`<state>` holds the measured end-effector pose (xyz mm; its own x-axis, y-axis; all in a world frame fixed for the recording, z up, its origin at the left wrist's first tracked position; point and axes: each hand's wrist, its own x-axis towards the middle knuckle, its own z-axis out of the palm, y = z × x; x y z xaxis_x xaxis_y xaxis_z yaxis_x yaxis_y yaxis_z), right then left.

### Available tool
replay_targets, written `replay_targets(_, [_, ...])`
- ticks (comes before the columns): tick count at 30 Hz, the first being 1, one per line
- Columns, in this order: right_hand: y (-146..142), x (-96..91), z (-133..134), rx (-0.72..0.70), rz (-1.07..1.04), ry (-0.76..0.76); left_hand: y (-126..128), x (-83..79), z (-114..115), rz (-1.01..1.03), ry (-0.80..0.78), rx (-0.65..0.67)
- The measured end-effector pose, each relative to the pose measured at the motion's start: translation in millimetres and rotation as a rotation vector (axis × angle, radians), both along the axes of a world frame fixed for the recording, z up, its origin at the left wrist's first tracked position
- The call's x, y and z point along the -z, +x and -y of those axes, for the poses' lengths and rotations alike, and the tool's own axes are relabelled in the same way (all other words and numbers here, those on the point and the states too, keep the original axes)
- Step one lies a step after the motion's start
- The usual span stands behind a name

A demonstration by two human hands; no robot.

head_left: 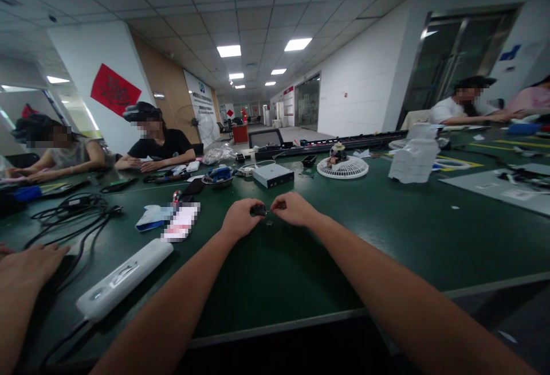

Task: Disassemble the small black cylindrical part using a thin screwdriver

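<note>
My left hand point(242, 218) is closed around a small dark part point(258, 210), held just above the green tabletop. Its exact kind is too small to make out. Close on its right, my right hand point(294, 209) has thumb and fingertips pinched together, pointing at that part. A thin, faint piece seems to reach from the pinch toward the dark part, but I cannot name it. Below the fingertips lie tiny metal bits point(269, 223) on the table. Beyond both hands sits a silver box-shaped drive point(273, 175).
A white power strip point(124, 280) and black cables point(81, 211) lie to the left, near another person's hand point(32, 266). Behind the drive's right stands a white fan grille point(342, 167). White molded packaging point(413, 157) is farther right. Other people sit around the table.
</note>
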<state>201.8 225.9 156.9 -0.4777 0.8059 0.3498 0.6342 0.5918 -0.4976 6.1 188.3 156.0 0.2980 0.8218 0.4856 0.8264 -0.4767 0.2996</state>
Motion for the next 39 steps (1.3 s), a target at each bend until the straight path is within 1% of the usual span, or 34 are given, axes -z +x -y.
replay_targets(2, [1,0.1,0,0.039,-0.006,-0.005,0,1.0,0,0.002,0.006,0.004])
replay_targets(4, [0,-0.2,0,0.101,0.035,-0.008,1,2.0,-1,-0.005,0.018,-0.014])
replay_targets(7, [-2,-1.0,4,0.153,0.115,-0.049,1,3.1,-3,-0.027,0.038,-0.081])
replay_targets(9, [-5,-0.9,7,0.122,0.123,-0.096,-2,3.3,-4,-0.032,0.041,-0.141])
replay_targets(12, [-10,0.0,11,0.026,0.125,-0.163,-6,3.1,-5,-0.001,0.014,-0.204])
replay_targets(14, [-12,0.5,13,-0.025,0.140,-0.187,-7,3.2,-6,0.030,-0.010,-0.215])
replay_targets(16, [-13,1.0,14,-0.044,0.133,-0.180,-7,3.6,-6,0.050,-0.024,-0.212])
replay_targets(19, [-11,2.8,10,-0.004,0.058,-0.138,-4,4.1,-5,0.043,-0.039,-0.193])
replay_targets(22, [-7,5.9,2,0.047,-0.086,-0.102,-1,4.1,-5,0.016,-0.052,-0.159])
replay_targets(25, [-5,6.9,-3,0.043,-0.214,-0.133,1,3.8,-4,0.012,-0.056,-0.077])
replay_targets(28, [-4,4.3,-3,0.062,-0.195,-0.119,2,4.0,-3,0.029,-0.058,0.013])
replay_targets(30, [-4,2.4,-1,0.064,-0.168,-0.112,2,4.5,-3,0.040,-0.050,0.047])
replay_targets(36, [-5,6.0,-4,0.014,-0.208,-0.135,2,3.7,-1,0.051,-0.032,0.089])
replay_targets(39, [-5,9.8,-7,-0.003,-0.243,-0.185,2,1.2,0,0.035,-0.041,0.110])
